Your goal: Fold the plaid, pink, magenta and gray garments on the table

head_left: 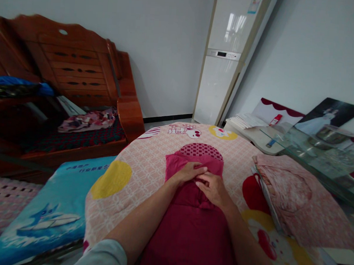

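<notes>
A dark pink garment (189, 232) lies lengthwise on a round table with a patterned cloth (146, 158); its far end is a brighter pink layer. My left hand (190, 172) rests on the garment near that far end, palm down with fingers extended to the right. My right hand (212, 186) is beside it on the cloth, its fingertips meeting those of the left hand. The right fingers are bent over a fold of the garment, and whether they pinch it is unclear.
A folded pale pink floral cloth (298, 190) lies on the table's right side. Beyond it stand a glass shelf (318, 155) and a framed photo (329, 114). A wooden sofa (76, 72) and a blue printed cover (60, 205) are at left.
</notes>
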{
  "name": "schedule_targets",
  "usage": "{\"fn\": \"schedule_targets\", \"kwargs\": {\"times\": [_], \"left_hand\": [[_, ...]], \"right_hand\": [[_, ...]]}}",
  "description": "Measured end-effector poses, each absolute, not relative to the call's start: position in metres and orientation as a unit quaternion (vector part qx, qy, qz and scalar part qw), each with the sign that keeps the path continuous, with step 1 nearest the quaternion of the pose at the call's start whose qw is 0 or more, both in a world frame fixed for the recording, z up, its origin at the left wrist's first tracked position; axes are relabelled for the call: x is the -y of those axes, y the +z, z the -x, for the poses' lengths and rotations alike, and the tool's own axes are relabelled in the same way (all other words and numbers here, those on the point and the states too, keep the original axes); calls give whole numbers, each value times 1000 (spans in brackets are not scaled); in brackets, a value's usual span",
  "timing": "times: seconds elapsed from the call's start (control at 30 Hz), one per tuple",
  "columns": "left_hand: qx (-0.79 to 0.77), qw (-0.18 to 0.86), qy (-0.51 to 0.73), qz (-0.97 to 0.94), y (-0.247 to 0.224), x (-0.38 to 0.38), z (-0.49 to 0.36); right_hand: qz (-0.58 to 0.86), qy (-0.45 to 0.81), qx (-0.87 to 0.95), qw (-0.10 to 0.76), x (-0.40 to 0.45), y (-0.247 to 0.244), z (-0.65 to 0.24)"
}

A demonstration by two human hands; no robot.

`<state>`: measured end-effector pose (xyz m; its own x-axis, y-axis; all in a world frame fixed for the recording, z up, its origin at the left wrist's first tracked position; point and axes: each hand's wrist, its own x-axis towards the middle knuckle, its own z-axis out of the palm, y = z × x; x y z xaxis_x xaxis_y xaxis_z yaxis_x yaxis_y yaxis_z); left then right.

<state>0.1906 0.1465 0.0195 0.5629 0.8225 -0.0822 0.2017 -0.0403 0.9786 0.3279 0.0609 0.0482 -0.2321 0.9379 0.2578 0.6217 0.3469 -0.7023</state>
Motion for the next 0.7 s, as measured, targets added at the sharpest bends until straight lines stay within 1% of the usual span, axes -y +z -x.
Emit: {"fn": "schedule_targets", "kwargs": {"times": [0.1, 0.27, 0.37, 0.43, 0.53, 0.6, 0.7], "left_hand": [[-393, 512, 297, -704, 17, -152, -190], [-423, 456, 284, -730, 21, -160, -183], [-439, 442, 267, -735, 26, -163, -175], [-436, 451, 239, -742, 28, -164, -170], [-431, 471, 208, -741, 28, -165, -164], [-435, 496, 198, -725, 27, -165, -161], [-426, 564, 175, -685, 26, -165, -156]], "right_hand": [[542, 266, 703, 376, -63, 44, -337], [615, 243, 545, 516, -76, 22, -377], [598, 286, 448, 600, -83, 6, -396], [561, 332, 395, 647, -87, -1, -402], [507, 383, 345, 691, -89, -6, -403], [478, 403, 327, 708, -90, -6, -402], [452, 425, 317, 717, -92, -7, -401]]}}
